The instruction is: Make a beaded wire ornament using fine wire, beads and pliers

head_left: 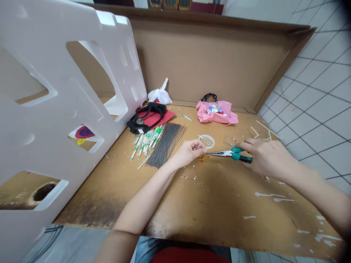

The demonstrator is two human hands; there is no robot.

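My right hand (267,157) grips the teal-and-black handles of a pair of needle-nose pliers (236,155), whose jaws point left. My left hand (188,152) is pinched closed right at the plier tips; what sits between its fingers is too small to make out. Orange and yellow strands (203,158) lie under the tips. Just behind them is a white ring-shaped lid (210,142) with thin metal pieces on it. A thin wire loop with small beads (189,178) rests on the table nearer me, and another wire coil (229,140) lies by the pliers.
Left of my hands lie a bundle of grey wires (166,144), paper-wrapped sticks (142,145), black straps (134,126) and red paper (168,115). A white bag (160,95) and pink bag (232,117) sit along the cardboard wall (197,62). A white plastic panel (55,54) stands left.
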